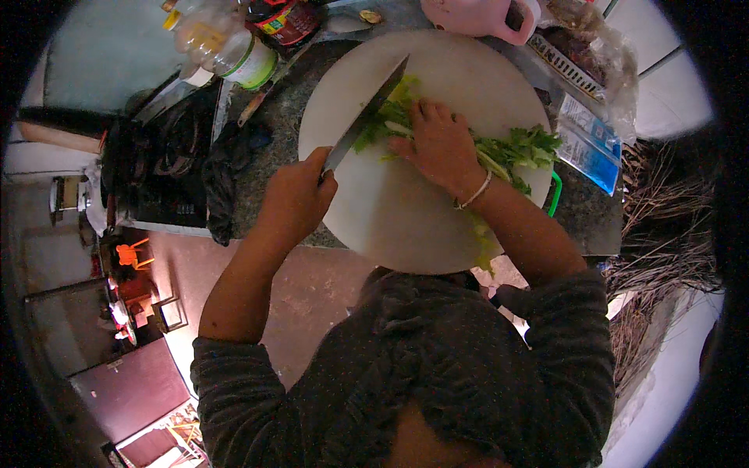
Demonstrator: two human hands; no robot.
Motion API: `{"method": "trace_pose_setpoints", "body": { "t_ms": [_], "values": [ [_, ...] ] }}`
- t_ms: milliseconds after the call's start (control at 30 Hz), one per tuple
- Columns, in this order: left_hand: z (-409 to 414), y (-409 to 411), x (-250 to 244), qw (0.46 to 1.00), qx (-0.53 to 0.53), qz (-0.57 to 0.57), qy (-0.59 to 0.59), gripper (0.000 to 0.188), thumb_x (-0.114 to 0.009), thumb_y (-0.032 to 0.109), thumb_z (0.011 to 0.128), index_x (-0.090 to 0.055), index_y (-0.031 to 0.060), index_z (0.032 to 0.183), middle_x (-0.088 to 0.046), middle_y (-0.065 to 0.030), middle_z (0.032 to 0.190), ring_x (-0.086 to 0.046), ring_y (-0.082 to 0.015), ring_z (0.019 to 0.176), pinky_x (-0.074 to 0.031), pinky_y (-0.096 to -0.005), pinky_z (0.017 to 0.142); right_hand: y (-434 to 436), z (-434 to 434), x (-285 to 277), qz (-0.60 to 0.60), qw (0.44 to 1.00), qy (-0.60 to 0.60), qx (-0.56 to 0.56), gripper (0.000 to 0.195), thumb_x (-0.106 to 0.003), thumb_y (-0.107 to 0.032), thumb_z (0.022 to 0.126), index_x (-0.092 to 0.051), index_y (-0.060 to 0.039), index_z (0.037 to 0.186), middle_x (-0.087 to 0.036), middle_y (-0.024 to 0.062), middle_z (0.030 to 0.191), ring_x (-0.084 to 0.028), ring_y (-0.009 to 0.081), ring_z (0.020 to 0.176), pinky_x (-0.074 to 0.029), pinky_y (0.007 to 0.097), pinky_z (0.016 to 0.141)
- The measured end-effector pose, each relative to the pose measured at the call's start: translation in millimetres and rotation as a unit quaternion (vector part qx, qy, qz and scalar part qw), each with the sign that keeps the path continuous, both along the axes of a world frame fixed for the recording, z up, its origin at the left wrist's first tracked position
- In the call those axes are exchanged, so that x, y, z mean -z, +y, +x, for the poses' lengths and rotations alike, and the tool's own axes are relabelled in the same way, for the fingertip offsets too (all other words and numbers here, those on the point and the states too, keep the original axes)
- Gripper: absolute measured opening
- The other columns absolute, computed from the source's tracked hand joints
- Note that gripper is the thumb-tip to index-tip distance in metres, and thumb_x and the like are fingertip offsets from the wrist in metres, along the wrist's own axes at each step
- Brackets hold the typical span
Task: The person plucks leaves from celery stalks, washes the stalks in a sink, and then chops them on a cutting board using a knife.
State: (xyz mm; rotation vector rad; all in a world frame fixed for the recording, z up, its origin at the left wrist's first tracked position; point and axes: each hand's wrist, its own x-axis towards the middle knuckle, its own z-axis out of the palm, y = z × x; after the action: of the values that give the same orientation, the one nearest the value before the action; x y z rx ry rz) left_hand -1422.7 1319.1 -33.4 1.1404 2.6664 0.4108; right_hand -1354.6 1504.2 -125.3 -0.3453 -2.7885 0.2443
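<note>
A round white cutting board (409, 228) lies on the dark stone counter in front of me. My left hand (298, 196) grips the handle of a kitchen knife (368, 114), whose broad blade slants up and to the right across the board. Leafy green stalks, which look like celery (521, 146), lie across the board beneath my right hand (439, 143). That hand presses on the stalks, fingers forward and thumb towards the blade. Cut greens sit beside the blade, which hides part of them. A yellowish leaf (484, 248) lies at the board's near edge.
Plastic bottles (248, 58) and a dark red jar (287, 23) stand at the back left. A black cooktop (169, 158) lies left of the board. Behind it is a pink plastic jug (480, 17); a blue-and-white packet (588, 143) lies to the right. Dry branches (667, 199) are stacked beyond the counter.
</note>
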Motion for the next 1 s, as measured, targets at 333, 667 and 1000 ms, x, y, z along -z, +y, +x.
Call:
{"method": "trace_pose_setpoints", "body": {
  "t_ms": [333, 667, 1000],
  "values": [
    [0.4, -6.1, -21.9, 0.993, -0.086, 0.042, -0.068, 0.024, -0.05, 0.011, 0.074, -0.05, 0.0034, 0.097, -0.055, -0.0176, 0.066, -0.055, -0.0305, 0.059, -0.041, -0.0343, 0.052, -0.2, -6.4, 1.7, 0.008, 1.0, 0.001, -0.007, 0.03, -0.049, -0.016, 0.073, -0.047, -0.0068, 0.102, -0.048, 0.0103, 0.091, -0.047, 0.0239, 0.086, -0.039, 0.0346, 0.069],
    [-5.1, 2.4, 2.0, 0.998, -0.042, -0.04, -0.039, 0.022, -0.049, 0.015, 0.075, -0.048, 0.0033, 0.094, -0.055, -0.0196, 0.067, -0.053, -0.0353, 0.062, -0.041, -0.042, 0.056, 3.4, -8.1, 8.9, -0.009, 0.997, 0.057, -0.055, 0.028, -0.047, -0.014, 0.072, -0.051, -0.0114, 0.099, -0.051, 0.0072, 0.091, -0.048, 0.0237, 0.084, -0.04, 0.0355, 0.067],
    [-10.7, 6.4, -2.9, 0.999, -0.031, 0.03, -0.018, 0.024, -0.05, 0.015, 0.075, -0.048, 0.0026, 0.096, -0.055, -0.0204, 0.066, -0.053, -0.0356, 0.06, -0.042, -0.0407, 0.053, 5.5, -10.1, 10.2, 0.019, 0.996, 0.064, -0.064, 0.021, -0.049, -0.018, 0.074, -0.054, -0.007, 0.091, -0.053, 0.0069, 0.09, -0.05, 0.0213, 0.085, -0.04, 0.0339, 0.066]
  ]
}}
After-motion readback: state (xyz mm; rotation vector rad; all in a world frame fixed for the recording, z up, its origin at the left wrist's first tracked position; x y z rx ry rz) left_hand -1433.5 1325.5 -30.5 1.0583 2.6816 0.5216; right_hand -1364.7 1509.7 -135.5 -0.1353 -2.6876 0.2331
